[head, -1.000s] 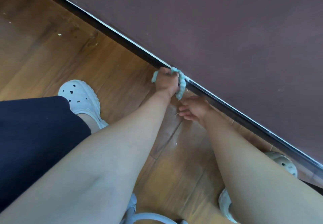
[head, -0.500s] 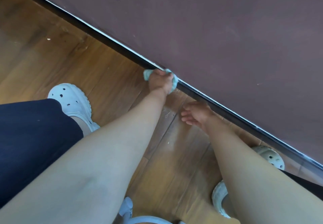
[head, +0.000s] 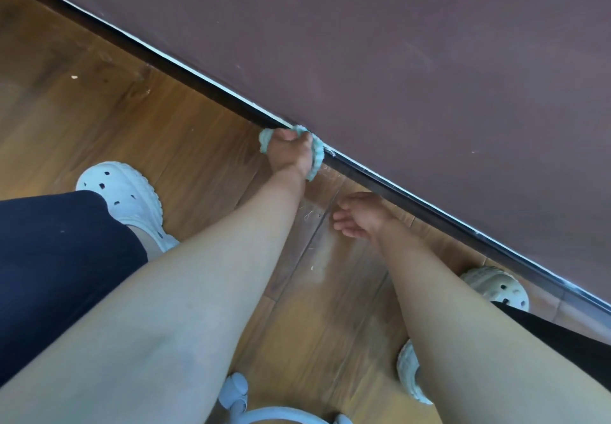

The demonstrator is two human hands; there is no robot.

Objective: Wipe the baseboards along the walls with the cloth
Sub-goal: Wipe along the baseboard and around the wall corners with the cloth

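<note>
My left hand grips a bunched light-blue cloth and presses it against the dark baseboard. The baseboard runs diagonally from upper left to lower right under the maroon wall. A thin white line marks its top edge. My right hand rests on the wooden floor just right of the cloth, fingers loosely spread and holding nothing.
My feet wear white perforated clogs, one at the left and one at the right close to the baseboard. Small bits of lint lie on the floor between my hands. A pale curved object shows at the bottom edge.
My left hand has slid the cloth a little to the left along the baseboard, away from my right hand. The right hand stays on the floor.
</note>
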